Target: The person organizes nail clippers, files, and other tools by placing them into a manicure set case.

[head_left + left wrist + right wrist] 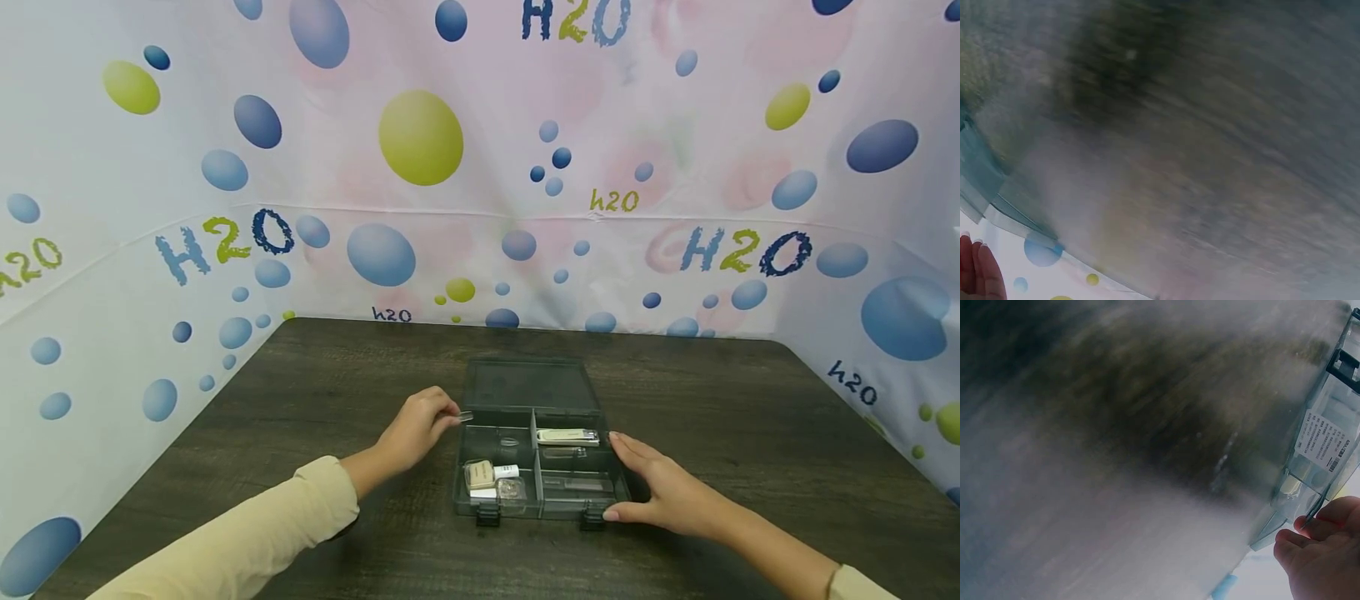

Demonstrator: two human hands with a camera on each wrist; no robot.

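Note:
An open dark see-through compartment box (540, 510) rests on the table, its lid (528, 383) folded back. At its back left corner my left hand (420, 427) pinches a small, pale, clear-looking piece (467, 416), too small to identify. Along the right side lies my right hand (660, 492), fingers extended against the wall and thumb by the front corner. Nail clippers (567, 436) lie in the back right compartment. A beige square bottle (480, 475), a white-capped item (506, 472) and a clear square piece (512, 490) occupy the left compartment.
Two black latches (487, 517) stick out at the box's front. Dark wood-look tabletop (337, 367) surrounds it. A white curtain with coloured dots (480, 200) hangs behind the table. A printed label (1324, 440) shows on the box in the right wrist view.

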